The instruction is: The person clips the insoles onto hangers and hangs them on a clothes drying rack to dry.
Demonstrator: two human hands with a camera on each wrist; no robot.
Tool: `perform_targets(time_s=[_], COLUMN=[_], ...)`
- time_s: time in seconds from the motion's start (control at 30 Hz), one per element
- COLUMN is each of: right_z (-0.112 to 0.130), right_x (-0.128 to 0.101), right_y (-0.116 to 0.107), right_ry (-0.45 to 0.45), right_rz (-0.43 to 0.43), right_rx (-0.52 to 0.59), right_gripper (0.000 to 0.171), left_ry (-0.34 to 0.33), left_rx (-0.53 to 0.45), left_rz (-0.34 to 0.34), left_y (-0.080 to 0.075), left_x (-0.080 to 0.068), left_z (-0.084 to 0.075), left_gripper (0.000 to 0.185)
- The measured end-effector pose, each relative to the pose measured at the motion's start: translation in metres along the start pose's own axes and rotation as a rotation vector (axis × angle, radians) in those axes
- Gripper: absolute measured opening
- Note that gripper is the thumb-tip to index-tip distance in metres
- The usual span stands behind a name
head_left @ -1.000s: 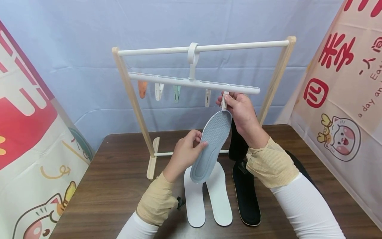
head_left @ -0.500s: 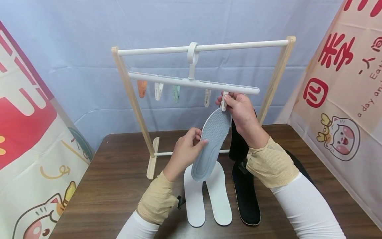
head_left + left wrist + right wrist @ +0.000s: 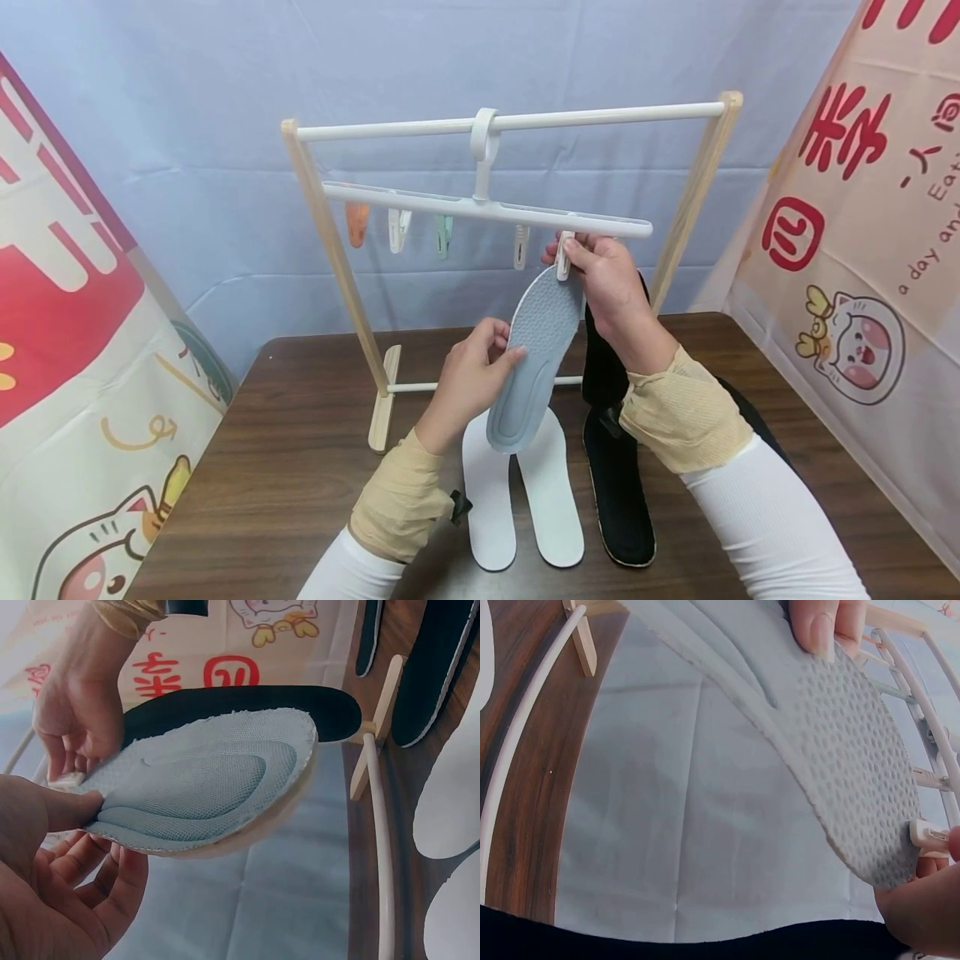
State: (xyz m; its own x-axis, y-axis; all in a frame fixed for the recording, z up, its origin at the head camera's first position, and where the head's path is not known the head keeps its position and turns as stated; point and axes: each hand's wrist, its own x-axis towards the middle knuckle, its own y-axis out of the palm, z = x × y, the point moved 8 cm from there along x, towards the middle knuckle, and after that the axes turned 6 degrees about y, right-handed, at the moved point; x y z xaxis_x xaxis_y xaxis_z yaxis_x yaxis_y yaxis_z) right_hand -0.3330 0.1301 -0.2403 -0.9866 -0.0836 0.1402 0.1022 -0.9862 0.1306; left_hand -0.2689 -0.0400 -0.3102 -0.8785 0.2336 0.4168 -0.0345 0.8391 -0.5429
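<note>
A pale blue insole (image 3: 531,358) hangs slanted under a white clip hanger (image 3: 487,208) on a wooden rack (image 3: 330,242). My left hand (image 3: 472,379) grips the insole's left edge near its middle, thumb on the front (image 3: 60,810). My right hand (image 3: 603,279) pinches a white clip (image 3: 564,254) at the insole's top end (image 3: 926,836). A black insole (image 3: 603,367) hangs just behind my right wrist. The mesh face of the blue insole (image 3: 202,780) fills the left wrist view.
Two white insoles (image 3: 521,492) and a black insole (image 3: 618,492) lie flat on the brown table (image 3: 285,450) in front of the rack. Several other clips (image 3: 397,229) hang along the hanger bar. Printed banners (image 3: 862,208) stand at both sides.
The insole has risen slightly and shifted a little right, and my left hand moved with it. My right hand stays at the clip.
</note>
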Motion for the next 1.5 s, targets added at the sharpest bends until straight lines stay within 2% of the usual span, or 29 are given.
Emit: perform_targets(time_s=[0.2, 0.33, 0.63, 1.1, 1.3, 1.5], right_z=[-0.001, 0.000, -0.001, -0.002, -0.006, -0.010], right_x=[0.000, 0.000, -0.003, -0.005, -0.007, -0.007], right_y=[-0.001, -0.001, -0.002, -0.003, -0.006, -0.006], right_ry=[0.009, 0.008, 0.009, 0.019, 0.055, 0.095], right_rz=[-0.006, -0.006, -0.012, -0.011, 0.003, 0.011], right_rx=[0.000, 0.003, -0.051, -0.109, -0.169, -0.227], right_gripper=[0.019, 0.026, 0.028, 0.042, 0.043, 0.044], left_ry=[-0.004, -0.009, -0.021, -0.023, -0.028, -0.053], left_rx=[-0.010, -0.010, -0.027, -0.032, -0.027, -0.026], left_rz=[0.008, 0.007, 0.010, 0.015, 0.027, 0.059], left_y=[0.001, 0.001, 0.002, 0.004, 0.004, 0.009], left_x=[0.002, 0.002, 0.002, 0.003, 0.002, 0.001], left_z=[-0.001, -0.002, 0.000, 0.002, 0.002, 0.010], left_gripper=[0.020, 0.020, 0.021, 0.020, 0.021, 0.024])
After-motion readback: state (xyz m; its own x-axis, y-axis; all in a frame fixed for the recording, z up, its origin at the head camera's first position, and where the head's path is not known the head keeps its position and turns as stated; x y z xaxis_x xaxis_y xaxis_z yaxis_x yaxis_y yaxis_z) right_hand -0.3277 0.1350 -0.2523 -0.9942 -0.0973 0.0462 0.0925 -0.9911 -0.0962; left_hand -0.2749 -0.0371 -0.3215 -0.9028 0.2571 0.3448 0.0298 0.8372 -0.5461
